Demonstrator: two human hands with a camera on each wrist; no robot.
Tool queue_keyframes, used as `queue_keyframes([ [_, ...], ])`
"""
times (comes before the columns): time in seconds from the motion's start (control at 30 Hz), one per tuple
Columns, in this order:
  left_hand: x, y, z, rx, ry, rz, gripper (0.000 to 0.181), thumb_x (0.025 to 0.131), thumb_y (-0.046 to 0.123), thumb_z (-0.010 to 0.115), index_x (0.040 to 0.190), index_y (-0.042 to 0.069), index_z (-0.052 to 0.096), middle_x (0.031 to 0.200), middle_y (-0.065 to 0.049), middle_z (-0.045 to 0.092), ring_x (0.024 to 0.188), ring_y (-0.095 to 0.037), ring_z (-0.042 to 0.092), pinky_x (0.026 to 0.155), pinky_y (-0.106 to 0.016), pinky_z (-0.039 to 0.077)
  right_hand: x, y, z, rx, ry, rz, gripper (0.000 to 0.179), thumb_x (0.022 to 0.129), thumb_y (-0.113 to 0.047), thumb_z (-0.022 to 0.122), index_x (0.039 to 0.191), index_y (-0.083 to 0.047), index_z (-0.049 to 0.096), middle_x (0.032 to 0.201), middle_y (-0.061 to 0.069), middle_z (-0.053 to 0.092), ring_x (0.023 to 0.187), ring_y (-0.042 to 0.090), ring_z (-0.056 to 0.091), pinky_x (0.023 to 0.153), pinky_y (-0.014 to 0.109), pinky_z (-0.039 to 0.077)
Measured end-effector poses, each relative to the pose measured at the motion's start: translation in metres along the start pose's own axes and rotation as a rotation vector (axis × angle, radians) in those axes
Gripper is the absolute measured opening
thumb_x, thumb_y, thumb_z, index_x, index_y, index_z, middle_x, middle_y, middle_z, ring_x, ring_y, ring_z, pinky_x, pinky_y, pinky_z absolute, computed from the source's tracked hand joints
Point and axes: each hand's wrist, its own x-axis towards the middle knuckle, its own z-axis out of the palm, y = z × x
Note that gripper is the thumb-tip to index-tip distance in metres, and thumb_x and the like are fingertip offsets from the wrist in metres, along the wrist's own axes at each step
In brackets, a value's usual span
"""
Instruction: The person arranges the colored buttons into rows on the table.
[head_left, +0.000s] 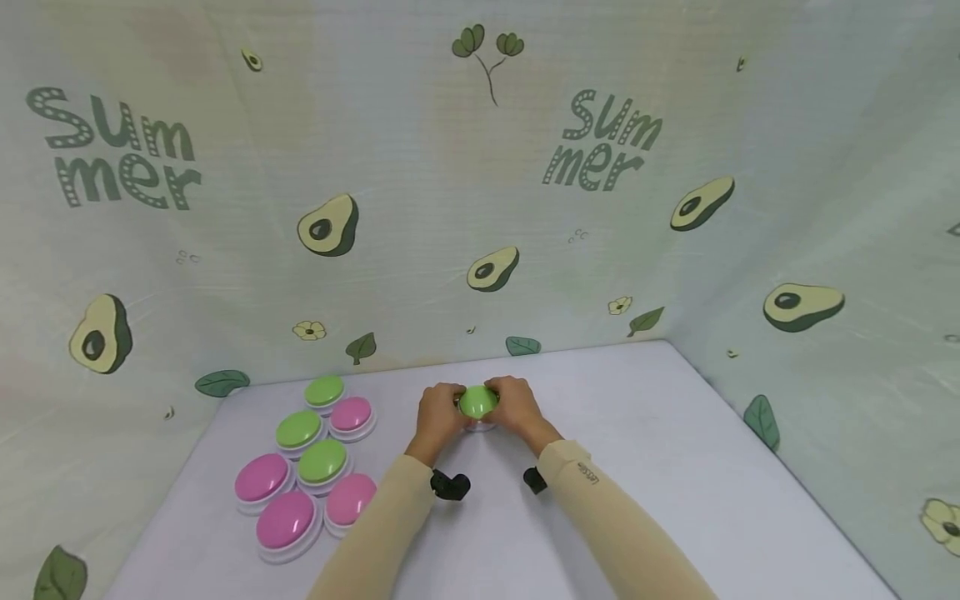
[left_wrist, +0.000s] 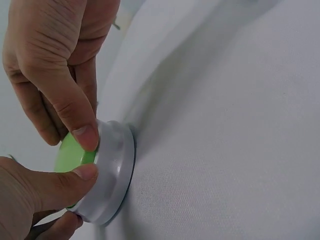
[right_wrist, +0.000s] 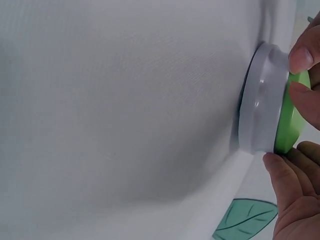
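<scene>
A green push button (head_left: 478, 400) with a domed top and a round white base sits near the back middle of the white table. My left hand (head_left: 437, 417) grips its left side, and my right hand (head_left: 517, 406) grips its right side. In the left wrist view both thumbs lie on the near edge of the green dome (left_wrist: 72, 156), their tips close together. Seen from the right wrist, the white base (right_wrist: 262, 100) rests on the cloth, with fingers of the right hand (right_wrist: 300, 200) along its side.
Several more push buttons stand grouped on the left, among them a green one (head_left: 322, 461) and a pink one (head_left: 286, 520). Another pink button (head_left: 351, 498) is partly covered by the left sleeve (head_left: 378, 533). A printed cloth (head_left: 420, 167) hangs behind the table (head_left: 675, 467).
</scene>
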Motion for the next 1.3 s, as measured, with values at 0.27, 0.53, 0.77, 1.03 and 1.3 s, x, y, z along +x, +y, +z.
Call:
queue_keyframes([
  [0.27, 0.000, -0.001, 0.004, -0.042, -0.003, -0.030, 0.061, 0.065, 0.008, 0.101, 0.120, -0.003, 0.076, 0.111, -0.015, 0.078, 0.105, -0.035, 0.068, 0.097, -0.051, 0.055, 0.001, 0.008, 0.002, 0.022, -0.005, -0.002, 0.060, 0.076, -0.001, 0.093, 0.130, 0.009, 0.068, 0.127, 0.022, 0.071, 0.118, 0.036, 0.068, 0.105, 0.047, 0.055],
  [0.53, -0.002, -0.002, 0.005, -0.106, 0.008, -0.038, 0.062, 0.066, 0.007, 0.100, 0.121, -0.005, 0.075, 0.109, -0.017, 0.078, 0.099, -0.032, 0.070, 0.093, -0.049, 0.058, 0.002, 0.010, 0.003, 0.043, -0.009, 0.005, 0.060, 0.077, -0.003, 0.093, 0.131, 0.009, 0.067, 0.130, 0.022, 0.070, 0.121, 0.036, 0.066, 0.107, 0.049, 0.054],
  [0.77, -0.002, -0.006, 0.006, -0.193, -0.015, -0.065, 0.062, 0.070, 0.004, 0.097, 0.125, -0.007, 0.072, 0.118, -0.021, 0.075, 0.108, -0.035, 0.073, 0.096, -0.047, 0.059, 0.002, 0.012, 0.005, 0.035, -0.008, 0.009, 0.062, 0.077, -0.003, 0.093, 0.133, 0.008, 0.067, 0.133, 0.022, 0.069, 0.124, 0.037, 0.065, 0.109, 0.048, 0.052],
  [1.03, -0.003, -0.013, 0.008, -0.239, -0.030, -0.061, 0.062, 0.072, 0.005, 0.096, 0.127, -0.009, 0.070, 0.120, -0.023, 0.074, 0.111, -0.035, 0.073, 0.097, -0.046, 0.060, 0.003, 0.016, 0.007, 0.045, 0.008, 0.028, 0.064, 0.076, -0.004, 0.093, 0.133, 0.007, 0.067, 0.134, 0.022, 0.068, 0.128, 0.039, 0.063, 0.112, 0.050, 0.050],
  [1.3, -0.004, -0.014, 0.012, -0.218, -0.009, -0.066, 0.059, 0.075, 0.006, 0.096, 0.127, -0.006, 0.071, 0.120, -0.020, 0.075, 0.104, -0.032, 0.074, 0.091, -0.045, 0.062, 0.000, 0.016, 0.006, 0.101, 0.016, 0.086, 0.064, 0.076, -0.005, 0.094, 0.133, 0.006, 0.067, 0.134, 0.021, 0.069, 0.130, 0.039, 0.061, 0.113, 0.051, 0.048],
])
